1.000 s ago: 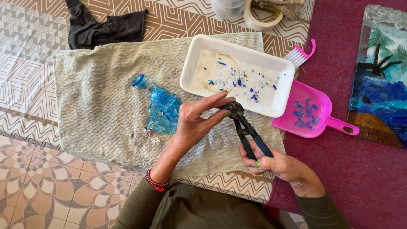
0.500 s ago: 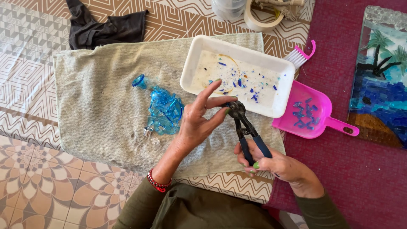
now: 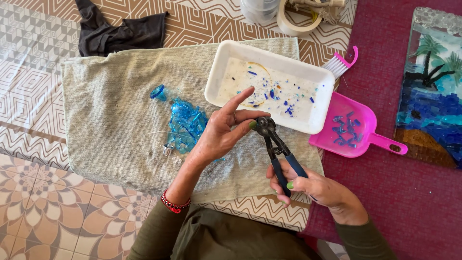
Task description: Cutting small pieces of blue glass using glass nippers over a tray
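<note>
Two hands: we see both over the beige towel (image 3: 115,96), our landmark here.
Right hand (image 3: 313,188): we find it closed around the blue handles of the nippers (image 3: 275,144), at the towel's near right corner.
Left hand (image 3: 219,132): thumb and fingers pinched narrow at the nipper head; whether a glass piece sits between them we cannot tell.
Blue glass shards (image 3: 186,123): heaped mid-towel, just left of that hand.
White tray (image 3: 269,91): on the towel's far right corner, holding small chips.
Pink dustpan (image 3: 349,130): just off the towel's right edge.
Dark cloth (image 3: 120,31): beyond the towel's far left corner.
</note>
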